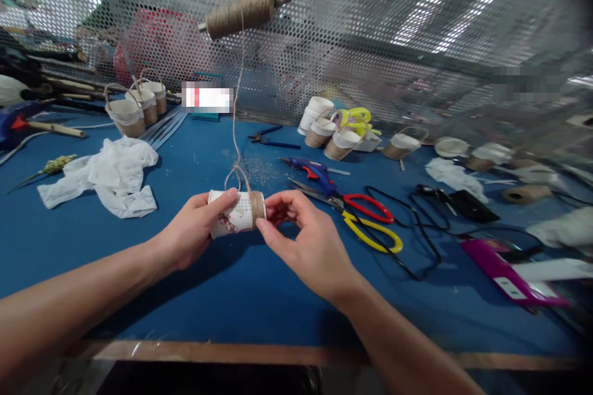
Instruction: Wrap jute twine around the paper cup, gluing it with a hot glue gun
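A white paper cup (237, 215) with printed lettering and a reddish pattern lies sideways above the blue table. Round its right end runs a band of brown twine (257, 210). My left hand (197, 225) grips the cup's left part, thumb on top. At the other end, my right hand (301, 231) has its thumb and fingers closed on the cup by the wound band; some fingertips are hidden. From the cup, a loosely looped strand of twine (238, 86) rises to a twine spool (243, 12) on a stick in front of the perforated metal screen.
Scissors with red and yellow handles (370, 222), a blue glue gun (315, 174) and pliers (273, 139) lie beyond my right hand. Twine-wrapped cups (127, 120) stand at the back left, others at the right. White cloth (109, 173) lies left; a purple power strip (504, 274) sits right.
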The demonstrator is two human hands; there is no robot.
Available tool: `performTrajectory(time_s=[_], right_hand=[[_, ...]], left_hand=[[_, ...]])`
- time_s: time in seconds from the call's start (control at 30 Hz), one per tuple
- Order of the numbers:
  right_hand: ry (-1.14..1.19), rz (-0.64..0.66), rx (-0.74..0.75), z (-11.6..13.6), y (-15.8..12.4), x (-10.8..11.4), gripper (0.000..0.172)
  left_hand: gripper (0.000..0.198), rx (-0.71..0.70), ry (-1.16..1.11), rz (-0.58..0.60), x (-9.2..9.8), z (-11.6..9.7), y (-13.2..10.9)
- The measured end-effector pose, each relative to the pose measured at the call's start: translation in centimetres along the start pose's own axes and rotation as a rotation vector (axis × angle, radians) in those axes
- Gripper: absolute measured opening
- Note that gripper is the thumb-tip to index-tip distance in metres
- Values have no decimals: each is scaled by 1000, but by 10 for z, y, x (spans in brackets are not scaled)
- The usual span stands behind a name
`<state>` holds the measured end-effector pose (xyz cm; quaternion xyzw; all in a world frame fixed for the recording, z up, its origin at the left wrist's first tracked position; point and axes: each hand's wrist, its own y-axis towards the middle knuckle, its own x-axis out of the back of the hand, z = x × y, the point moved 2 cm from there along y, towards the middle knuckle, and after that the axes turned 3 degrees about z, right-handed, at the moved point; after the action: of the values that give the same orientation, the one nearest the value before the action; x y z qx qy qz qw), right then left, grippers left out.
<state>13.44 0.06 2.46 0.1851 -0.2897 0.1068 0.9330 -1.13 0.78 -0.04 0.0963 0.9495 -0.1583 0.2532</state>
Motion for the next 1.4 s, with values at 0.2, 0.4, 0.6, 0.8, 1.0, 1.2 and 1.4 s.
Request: performTrajectory(time_s=[0.2, 0.4, 0.6, 0.8, 1.0, 1.2, 1.4], right_hand=[[30, -8, -15, -3, -1, 0, 16], [32, -40, -28, -5, 9, 16, 13], [440, 248, -245, -16, 17, 10, 16], [605, 165, -254, -18, 17, 5, 10], [577, 86, -175, -15, 17, 5, 9], [512, 57, -138, -15, 16, 4, 10], [500, 51, -101, -12, 15, 5, 9]], left_hand=[[22, -42, 59, 24, 2, 5, 0], [16, -180, 356, 134, 0, 1, -8], [12, -180, 517, 213, -4, 1, -15], [14, -62, 350, 179, -2, 6, -9], [18, 63, 197, 135, -2, 7, -8], [19, 111, 215, 104, -4, 7, -8], [20, 164, 232, 80, -3, 8, -8]])
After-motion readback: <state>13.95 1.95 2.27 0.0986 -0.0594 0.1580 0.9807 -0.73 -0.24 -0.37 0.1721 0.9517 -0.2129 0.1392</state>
